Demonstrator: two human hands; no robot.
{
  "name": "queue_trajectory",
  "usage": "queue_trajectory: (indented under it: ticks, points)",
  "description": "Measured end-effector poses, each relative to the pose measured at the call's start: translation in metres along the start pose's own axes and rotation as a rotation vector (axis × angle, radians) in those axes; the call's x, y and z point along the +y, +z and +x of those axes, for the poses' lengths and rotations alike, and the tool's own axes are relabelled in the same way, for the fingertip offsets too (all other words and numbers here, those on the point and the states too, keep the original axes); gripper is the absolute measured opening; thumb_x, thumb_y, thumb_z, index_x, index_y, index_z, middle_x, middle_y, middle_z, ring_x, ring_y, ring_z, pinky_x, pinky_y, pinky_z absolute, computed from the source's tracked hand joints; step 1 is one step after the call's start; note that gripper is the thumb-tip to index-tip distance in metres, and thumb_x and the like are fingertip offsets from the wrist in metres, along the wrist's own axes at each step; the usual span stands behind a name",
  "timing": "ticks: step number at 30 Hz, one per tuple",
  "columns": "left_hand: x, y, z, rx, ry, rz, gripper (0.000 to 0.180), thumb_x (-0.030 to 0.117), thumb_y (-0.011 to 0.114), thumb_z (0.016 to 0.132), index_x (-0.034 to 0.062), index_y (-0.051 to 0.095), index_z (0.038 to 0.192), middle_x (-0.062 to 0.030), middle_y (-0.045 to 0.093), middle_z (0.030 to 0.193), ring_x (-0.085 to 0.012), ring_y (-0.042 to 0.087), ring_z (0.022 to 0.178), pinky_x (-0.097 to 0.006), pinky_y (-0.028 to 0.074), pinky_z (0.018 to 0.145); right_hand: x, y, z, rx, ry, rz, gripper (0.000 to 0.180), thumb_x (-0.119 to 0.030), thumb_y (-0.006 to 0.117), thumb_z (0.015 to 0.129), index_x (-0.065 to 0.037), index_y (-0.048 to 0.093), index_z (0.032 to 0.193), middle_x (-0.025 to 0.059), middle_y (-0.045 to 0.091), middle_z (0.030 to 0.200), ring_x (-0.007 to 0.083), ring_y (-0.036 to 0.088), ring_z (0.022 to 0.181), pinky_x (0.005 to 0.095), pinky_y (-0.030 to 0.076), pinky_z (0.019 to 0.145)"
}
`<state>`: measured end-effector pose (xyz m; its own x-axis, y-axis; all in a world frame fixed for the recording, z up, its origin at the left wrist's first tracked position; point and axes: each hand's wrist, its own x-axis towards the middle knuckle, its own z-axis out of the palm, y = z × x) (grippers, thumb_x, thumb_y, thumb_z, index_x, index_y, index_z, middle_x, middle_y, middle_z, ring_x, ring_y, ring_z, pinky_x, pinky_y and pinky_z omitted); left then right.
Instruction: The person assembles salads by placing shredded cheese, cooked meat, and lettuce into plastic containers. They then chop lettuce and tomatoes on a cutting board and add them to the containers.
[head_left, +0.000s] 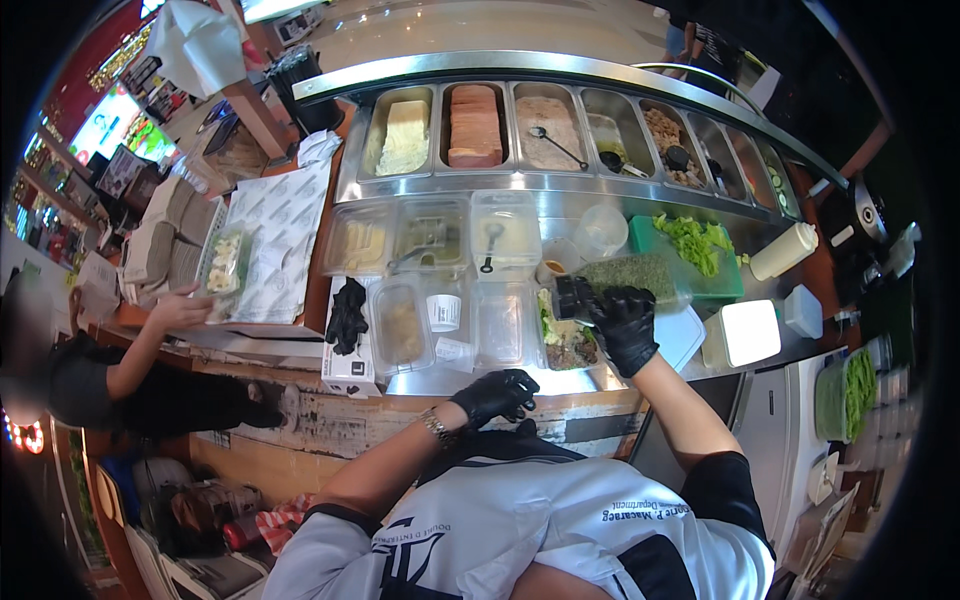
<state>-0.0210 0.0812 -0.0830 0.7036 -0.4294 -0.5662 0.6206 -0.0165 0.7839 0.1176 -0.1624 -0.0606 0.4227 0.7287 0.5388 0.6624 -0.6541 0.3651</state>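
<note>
1. Gripping a small dark container [572, 296], the right hand [625, 325] in a black glove has its fingers curled around it; the container sits at the fingertips, on the left side of the hand, tilted over a clear bowl of salad [568, 340].
2. The bowl of salad rests on the steel counter [520, 378], just left of the right hand and touching a row of clear lidded tubs [405, 325] further left.
3. The left hand [495, 395], also gloved in black, hangs at the near edge of the counter with fingers loosely curled toward the palm; whether it pinches anything I cannot tell.
4. Far of the bowl stand more clear tubs and a long steel well of food pans [545, 125]; a green board with lettuce [695, 245] lies just far-right of the hand.
5. Right of the hand are a white lid, a white box [745, 335] and a squeeze bottle [785, 250].
6. Open room is only the narrow counter strip between the bowl and the near edge.
7. At far left another person's hand [180, 310] holds a packed tray [225, 262].
</note>
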Motion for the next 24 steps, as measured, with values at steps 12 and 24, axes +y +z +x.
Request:
queue_trajectory:
  ticks: [12,24]
  points:
    - [-0.087,0.064,0.120,0.388,0.123,-1.071,0.027,0.014,0.042,0.100,0.0001,0.050,0.122,-0.0237,0.056,0.119,-0.0387,0.055,0.110,-0.051,0.045,0.100,0.035,0.025,-0.045,0.129,-0.042,0.285,0.041,-0.014,0.068,0.069,-0.016,0.070,0.109,0.0092,0.058,0.097,0.0316,0.055,0.094,0.0472,0.043,0.083]
    - [-0.127,0.087,0.186,0.500,0.453,-1.206,0.011,0.017,0.056,0.094,0.0087,0.063,0.099,-0.0105,0.061,0.091,-0.0286,0.062,0.077,-0.052,0.057,0.075,0.057,-0.009,-0.021,0.014,0.114,0.646,0.082,-0.015,0.083,0.047,-0.019,0.062,0.126,0.0125,0.057,0.105,0.0352,0.052,0.100,0.0472,0.042,0.093]
